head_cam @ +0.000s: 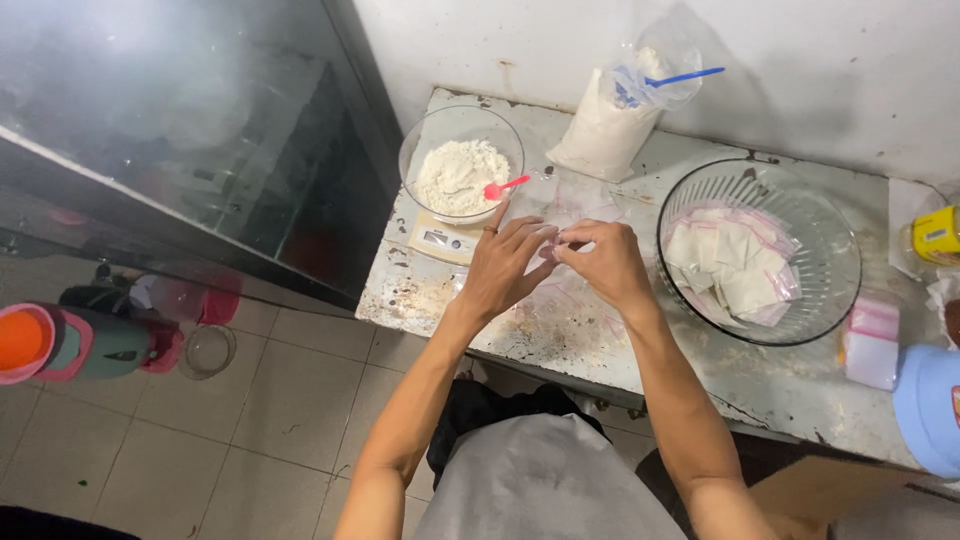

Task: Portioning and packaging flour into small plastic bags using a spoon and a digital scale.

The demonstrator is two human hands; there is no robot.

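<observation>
Your left hand (503, 262) and right hand (603, 260) meet fingertip to fingertip over the worn table (560, 335), both pinching a small clear bag (556, 245), just near of the glass bowl of white powder (460, 168).

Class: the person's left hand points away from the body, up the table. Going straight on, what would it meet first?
Probably the pink spoon at the flour bowl on the scale, just beyond the left hand; depth is uncertain.
</observation>
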